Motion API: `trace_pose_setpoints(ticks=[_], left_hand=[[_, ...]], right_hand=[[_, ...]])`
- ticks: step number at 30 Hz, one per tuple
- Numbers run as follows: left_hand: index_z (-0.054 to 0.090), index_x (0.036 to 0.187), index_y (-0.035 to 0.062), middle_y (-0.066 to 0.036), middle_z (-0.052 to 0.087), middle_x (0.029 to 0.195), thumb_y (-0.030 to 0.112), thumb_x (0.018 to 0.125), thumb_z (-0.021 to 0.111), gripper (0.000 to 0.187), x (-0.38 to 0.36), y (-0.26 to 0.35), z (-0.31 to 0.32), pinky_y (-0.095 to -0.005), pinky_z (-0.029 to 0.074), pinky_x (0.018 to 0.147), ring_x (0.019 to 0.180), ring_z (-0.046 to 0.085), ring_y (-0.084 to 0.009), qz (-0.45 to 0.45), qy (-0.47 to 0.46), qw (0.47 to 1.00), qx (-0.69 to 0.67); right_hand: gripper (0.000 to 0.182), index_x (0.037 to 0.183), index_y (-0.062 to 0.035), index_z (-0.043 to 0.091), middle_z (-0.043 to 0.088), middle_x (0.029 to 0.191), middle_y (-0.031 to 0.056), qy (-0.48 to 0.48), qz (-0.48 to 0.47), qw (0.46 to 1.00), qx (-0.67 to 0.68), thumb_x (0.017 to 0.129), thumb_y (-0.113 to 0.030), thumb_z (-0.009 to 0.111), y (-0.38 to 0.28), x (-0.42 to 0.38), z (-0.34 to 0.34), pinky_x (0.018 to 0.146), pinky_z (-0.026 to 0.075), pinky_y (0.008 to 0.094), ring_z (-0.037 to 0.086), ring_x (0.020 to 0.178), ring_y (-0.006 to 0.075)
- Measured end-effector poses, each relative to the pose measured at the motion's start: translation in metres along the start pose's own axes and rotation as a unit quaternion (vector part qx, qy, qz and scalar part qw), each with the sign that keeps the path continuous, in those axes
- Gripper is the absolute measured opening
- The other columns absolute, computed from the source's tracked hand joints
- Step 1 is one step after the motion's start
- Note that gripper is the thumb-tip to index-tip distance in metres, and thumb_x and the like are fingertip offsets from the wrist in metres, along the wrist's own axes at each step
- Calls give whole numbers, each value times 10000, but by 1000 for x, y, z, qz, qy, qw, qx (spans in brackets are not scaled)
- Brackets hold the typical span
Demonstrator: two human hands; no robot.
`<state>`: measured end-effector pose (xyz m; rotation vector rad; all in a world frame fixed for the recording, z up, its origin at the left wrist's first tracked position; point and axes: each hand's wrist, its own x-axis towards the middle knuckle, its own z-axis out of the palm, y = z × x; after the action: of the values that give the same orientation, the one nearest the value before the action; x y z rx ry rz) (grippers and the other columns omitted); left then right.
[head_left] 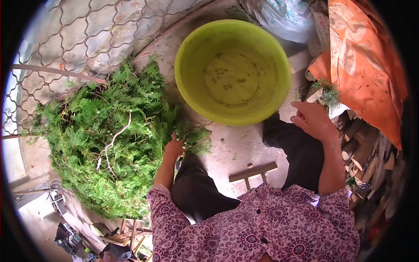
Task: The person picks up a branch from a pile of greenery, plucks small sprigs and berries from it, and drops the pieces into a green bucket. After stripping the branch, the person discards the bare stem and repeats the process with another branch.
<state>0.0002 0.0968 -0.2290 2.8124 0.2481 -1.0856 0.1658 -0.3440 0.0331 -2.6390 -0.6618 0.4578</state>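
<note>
A big heap of green conifer cuttings (109, 135) lies on the ground at my left, with a pale bare twig among them. My left hand (174, 146) reaches into the heap's right edge, fingers closed on some sprigs (194, 137). My right hand (312, 118) hovers to the right of a lime-green plastic basin (192, 48), fingers curled around a small green sprig (328, 92). The basin holds shallow murky water with a few specks. I wear a purple patterned top and dark trousers.
A low wooden stool (253, 171) shows between my knees. An orange cloth (366, 61) and a plastic bag (283, 17) sit at the right and top right. Cut wood pieces (371, 174) are stacked at the right. A metal grille (65, 39) covers paving at the left.
</note>
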Motion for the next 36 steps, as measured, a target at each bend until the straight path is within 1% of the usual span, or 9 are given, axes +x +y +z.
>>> trace_pose_setpoints(ticks=[5, 10, 14, 18, 21, 24, 30, 32, 36], left_hand=[[579, 1019, 53, -248, 331, 1309, 123, 698, 550, 329, 16, -18, 27, -439, 481, 766, 881, 581, -383, 87, -45, 994, 54], [631, 675, 13, -187, 626, 765, 60, 692, 508, 133, 5, -16, 32, -444, 493, 681, 706, 607, -362, 77, 29, 997, 14], [638, 687, 4, -197, 611, 700, 101, 677, 537, 141, -11, -21, 4, -394, 502, 644, 688, 596, -371, 73, 94, 993, 23], [653, 702, -8, -156, 616, 640, 119, 623, 596, 160, -65, -7, -76, -331, 479, 561, 577, 605, -253, 35, 135, 945, -295], [628, 770, -61, -73, 609, 643, 16, 634, 642, 157, -103, 10, -130, -261, 460, 548, 586, 569, -128, -23, 114, 834, -540], [618, 778, -61, -72, 620, 673, -3, 669, 644, 127, -137, 31, -167, -241, 469, 575, 596, 578, -129, 23, 151, 773, -615], [639, 811, -5, -37, 635, 718, -21, 698, 643, 115, -187, 92, -203, -221, 484, 605, 631, 583, -88, 144, 152, 719, -663], [640, 816, -4, -27, 634, 719, -27, 703, 642, 115, -196, 110, -203, -199, 472, 597, 632, 577, -77, 144, 158, 703, -678], [646, 794, 17, 9, 613, 696, -18, 710, 653, 92, -193, 122, -193, -173, 437, 579, 618, 538, -38, 176, 152, 726, -647]], right_hand=[[335, 1028, -14, 561, 562, 682, 116, -8, -2, 1000, -7, 734, -165, 615, -4, 4, 0, 605, 430, 357, 552, 654, 264], [333, 1026, -21, 562, 558, 673, 119, 9, -37, 999, -1, 733, -169, 616, -5, 1, 4, 597, 425, 367, 548, 638, 272], [281, 964, -21, 541, 585, 778, 158, -49, -18, 999, -3, 761, -211, 587, -15, 2, 0, 707, 425, 423, 556, 793, 335], [277, 920, -23, 544, 593, 794, 166, -40, -39, 998, 3, 758, -244, 583, -26, 1, 3, 719, 427, 435, 554, 805, 354], [302, 926, -20, 555, 597, 798, 167, -46, -62, 997, 14, 750, -263, 585, -30, 2, 13, 714, 434, 436, 559, 797, 354], [293, 967, -35, 572, 561, 683, 152, 29, -174, 984, 23, 727, -199, 611, -31, 8, 27, 591, 430, 370, 560, 645, 287], [305, 1012, -12, 559, 593, 751, 71, -105, -189, 946, 241, 825, -253, 563, -85, 29, 18, 630, 452, 296, 576, 710, 176], [287, 998, -9, 553, 583, 800, 29, -207, -25, 832, 514, 853, -257, 553, -97, 41, 32, 642, 462, 253, 565, 729, 144], [223, 965, -44, 550, 566, 807, 10, -257, 45, 689, 676, 857, -239, 559, -112, 66, 42, 637, 462, 219, 547, 708, 114]])
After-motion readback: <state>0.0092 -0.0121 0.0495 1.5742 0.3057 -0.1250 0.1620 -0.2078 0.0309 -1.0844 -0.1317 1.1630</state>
